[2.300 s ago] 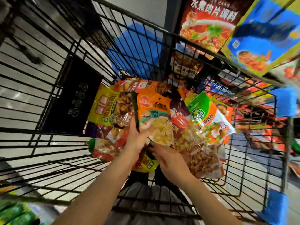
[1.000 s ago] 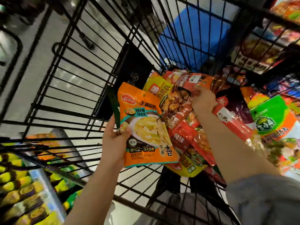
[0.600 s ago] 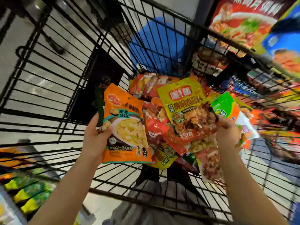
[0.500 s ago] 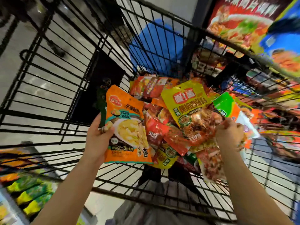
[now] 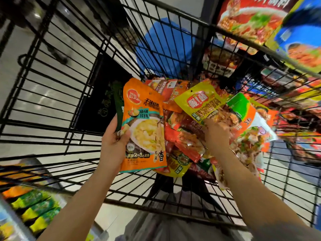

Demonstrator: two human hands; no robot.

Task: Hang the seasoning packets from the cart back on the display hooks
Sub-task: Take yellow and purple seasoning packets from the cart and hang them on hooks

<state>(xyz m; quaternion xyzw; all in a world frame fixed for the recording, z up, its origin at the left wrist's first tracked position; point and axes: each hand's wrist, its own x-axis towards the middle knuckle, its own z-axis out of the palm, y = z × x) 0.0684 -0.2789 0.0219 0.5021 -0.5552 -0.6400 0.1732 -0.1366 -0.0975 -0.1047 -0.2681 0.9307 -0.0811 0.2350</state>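
Inside the black wire cart [image 5: 73, 94] lies a heap of seasoning packets [image 5: 187, 146] in red, orange and green. My left hand [image 5: 113, 145] grips an orange packet [image 5: 144, 129] by its left edge, upright above the heap, with a dark green packet [image 5: 118, 108] tucked behind it. My right hand [image 5: 217, 136] holds a yellow packet [image 5: 201, 103] from below, lifted over the pile and tilted to the left. A green-and-white packet [image 5: 246, 122] sits just right of that hand.
Packets hang on the display [image 5: 251, 20] at the upper right, beyond the cart's rim. Lower left, a shelf holds rows of green and yellow packets [image 5: 34, 209]. A blue shape [image 5: 163, 49] shows through the cart's far wall. Grey floor lies to the left.
My left hand took the orange packet out of the heap and raised it. My right hand reached into the pile, picked up the yellow packet and lifted it higher.
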